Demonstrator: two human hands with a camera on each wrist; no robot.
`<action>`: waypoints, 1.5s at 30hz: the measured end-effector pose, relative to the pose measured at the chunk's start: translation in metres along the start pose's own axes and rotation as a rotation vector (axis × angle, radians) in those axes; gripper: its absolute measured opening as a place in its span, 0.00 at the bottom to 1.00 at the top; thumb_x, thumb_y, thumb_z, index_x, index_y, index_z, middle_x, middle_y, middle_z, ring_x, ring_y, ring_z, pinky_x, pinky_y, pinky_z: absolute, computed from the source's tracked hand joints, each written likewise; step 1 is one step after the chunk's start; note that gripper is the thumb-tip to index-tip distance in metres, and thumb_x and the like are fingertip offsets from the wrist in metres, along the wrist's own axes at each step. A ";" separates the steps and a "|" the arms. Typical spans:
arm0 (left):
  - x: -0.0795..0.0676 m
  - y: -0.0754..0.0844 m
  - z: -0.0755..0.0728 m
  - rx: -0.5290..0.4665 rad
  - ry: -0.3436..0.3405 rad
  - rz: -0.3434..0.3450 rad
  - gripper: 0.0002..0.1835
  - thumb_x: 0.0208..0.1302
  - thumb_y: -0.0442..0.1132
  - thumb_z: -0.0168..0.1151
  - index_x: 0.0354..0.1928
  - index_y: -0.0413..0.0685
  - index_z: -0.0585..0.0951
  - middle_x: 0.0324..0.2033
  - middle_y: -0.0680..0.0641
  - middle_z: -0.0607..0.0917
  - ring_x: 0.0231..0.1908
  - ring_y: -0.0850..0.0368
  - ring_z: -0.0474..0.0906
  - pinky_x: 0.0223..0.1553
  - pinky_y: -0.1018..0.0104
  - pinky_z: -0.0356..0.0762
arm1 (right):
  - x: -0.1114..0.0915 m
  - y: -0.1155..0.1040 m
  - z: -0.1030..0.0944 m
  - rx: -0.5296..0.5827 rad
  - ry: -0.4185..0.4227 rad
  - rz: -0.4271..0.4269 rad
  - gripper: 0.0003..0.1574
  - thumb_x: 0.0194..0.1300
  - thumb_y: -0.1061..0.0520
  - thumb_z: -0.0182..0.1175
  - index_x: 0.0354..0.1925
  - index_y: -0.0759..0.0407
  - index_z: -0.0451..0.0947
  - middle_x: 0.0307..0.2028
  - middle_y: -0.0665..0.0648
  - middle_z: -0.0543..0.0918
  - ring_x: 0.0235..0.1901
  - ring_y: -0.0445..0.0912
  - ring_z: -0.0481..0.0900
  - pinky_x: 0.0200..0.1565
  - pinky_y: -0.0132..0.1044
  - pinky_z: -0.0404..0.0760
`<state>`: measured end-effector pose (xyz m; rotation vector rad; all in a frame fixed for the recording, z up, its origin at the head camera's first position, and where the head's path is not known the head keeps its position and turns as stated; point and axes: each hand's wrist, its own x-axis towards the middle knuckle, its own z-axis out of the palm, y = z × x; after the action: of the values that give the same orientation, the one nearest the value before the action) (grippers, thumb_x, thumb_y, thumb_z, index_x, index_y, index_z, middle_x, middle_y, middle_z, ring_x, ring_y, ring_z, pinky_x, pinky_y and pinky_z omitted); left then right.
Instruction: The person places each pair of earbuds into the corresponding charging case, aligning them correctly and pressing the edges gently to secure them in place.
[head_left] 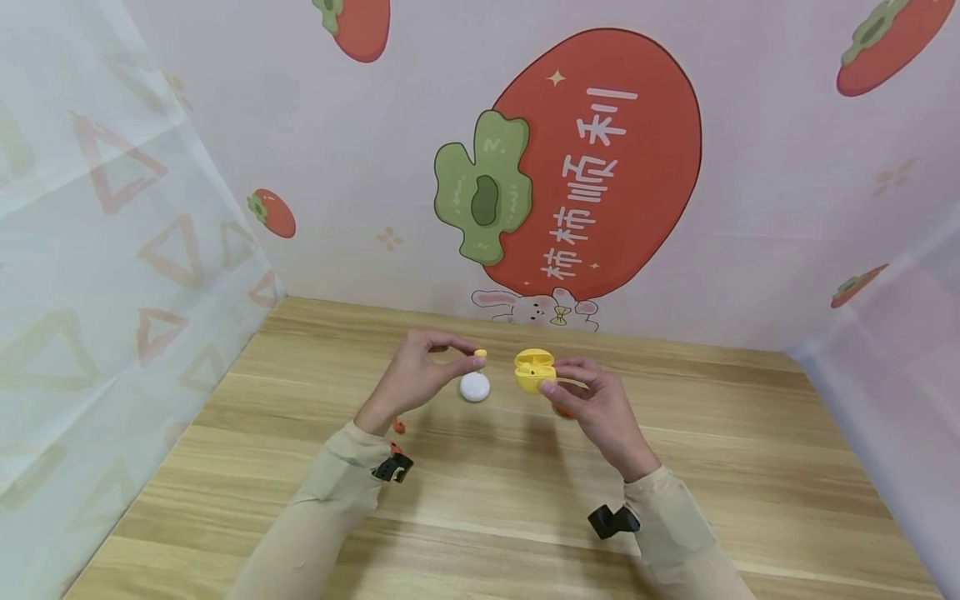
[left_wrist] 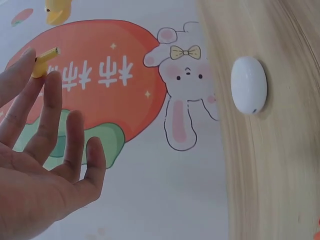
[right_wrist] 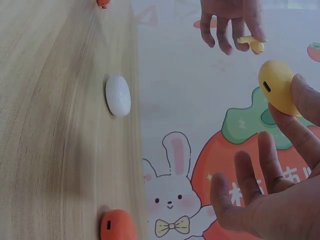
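Between thumb and fingertips, my left hand (head_left: 412, 377) pinches a yellow earbud (left_wrist: 41, 67), its short stem pointing away from the fingers in the left wrist view. My right hand (head_left: 603, 410) holds a rounded yellow earbud charging case (head_left: 531, 384) by its side, lid raised. Inside the case shows a small yellow piece with a dark spot. Both hands are above the table, the earbud left of the case. In the right wrist view, the case's back (right_wrist: 275, 89) shows a dark slot, and the other fingers are spread.
A white rounded case (head_left: 475, 387) lies on the wooden table (head_left: 480, 500) below the hands. An orange case (right_wrist: 118, 227) lies under the right hand, partly hidden in the head view. Small orange earbuds (head_left: 399, 426) lie beside the left wrist. A printed cloth wall (head_left: 360, 275) stands behind.
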<state>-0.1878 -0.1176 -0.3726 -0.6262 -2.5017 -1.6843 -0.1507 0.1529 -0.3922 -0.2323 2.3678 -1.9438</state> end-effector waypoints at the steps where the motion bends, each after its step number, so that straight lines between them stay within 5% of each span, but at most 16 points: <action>1: 0.000 0.002 0.001 -0.020 0.003 0.002 0.08 0.60 0.43 0.76 0.40 0.50 0.91 0.41 0.54 0.90 0.50 0.56 0.82 0.61 0.44 0.71 | 0.000 0.000 0.000 -0.002 -0.002 -0.002 0.23 0.68 0.56 0.68 0.56 0.69 0.82 0.56 0.64 0.73 0.55 0.60 0.82 0.49 0.44 0.84; 13: 0.009 0.021 0.018 -0.214 0.022 0.031 0.08 0.60 0.37 0.75 0.40 0.43 0.90 0.48 0.48 0.87 0.56 0.56 0.78 0.61 0.48 0.72 | 0.002 -0.002 0.004 -0.035 -0.033 -0.030 0.22 0.68 0.56 0.69 0.56 0.67 0.83 0.57 0.63 0.74 0.53 0.60 0.83 0.47 0.40 0.85; 36: 0.016 0.029 0.048 -0.165 -0.017 0.025 0.07 0.59 0.39 0.76 0.37 0.43 0.91 0.53 0.45 0.78 0.61 0.50 0.69 0.63 0.36 0.67 | 0.005 0.001 0.004 -0.011 -0.069 -0.101 0.20 0.67 0.58 0.69 0.54 0.66 0.84 0.55 0.62 0.74 0.52 0.60 0.84 0.48 0.40 0.84; 45: 0.017 0.030 0.048 -0.085 -0.029 0.035 0.08 0.61 0.42 0.75 0.38 0.45 0.91 0.52 0.46 0.77 0.60 0.50 0.69 0.62 0.42 0.66 | 0.005 0.002 0.004 -0.021 -0.063 -0.089 0.21 0.67 0.56 0.69 0.55 0.65 0.84 0.56 0.61 0.74 0.53 0.60 0.83 0.48 0.41 0.84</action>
<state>-0.1844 -0.0599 -0.3603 -0.7021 -2.4346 -1.7896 -0.1549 0.1489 -0.3944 -0.4011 2.3779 -1.9190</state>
